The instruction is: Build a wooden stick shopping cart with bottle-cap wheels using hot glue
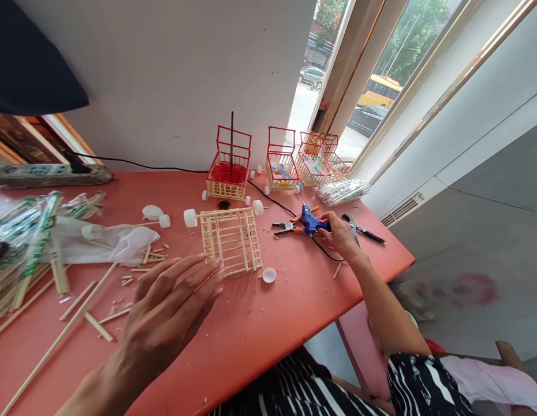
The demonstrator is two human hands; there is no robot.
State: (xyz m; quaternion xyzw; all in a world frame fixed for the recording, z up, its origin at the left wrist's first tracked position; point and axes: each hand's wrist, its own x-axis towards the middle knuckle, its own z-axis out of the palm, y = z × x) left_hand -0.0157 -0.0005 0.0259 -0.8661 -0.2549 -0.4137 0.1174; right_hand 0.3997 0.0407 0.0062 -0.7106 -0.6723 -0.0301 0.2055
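My left hand (173,300) hovers over the table with its fingers stretched out and nothing in it. Just beyond its fingertips lies a small frame of wooden sticks (231,240), crossed by several thin bars. White caps sit like wheels at its far corners, among them a white cap (190,218) at the left. A loose white cap (269,275) rests near its right front corner. My right hand (340,234) is wrapped round a blue glue gun (310,219), whose nozzle points away from me. Pliers with orange handles (286,227) lie beside the gun.
Several red-topped stick carts, such as the one with a red tub (227,172), stand along the wall. Bundled wrapped sticks (38,242) and a white plastic bag (99,245) cover the left side. Black-handled pliers (368,232) lie at right. A black cord (272,199) crosses the table (260,341).
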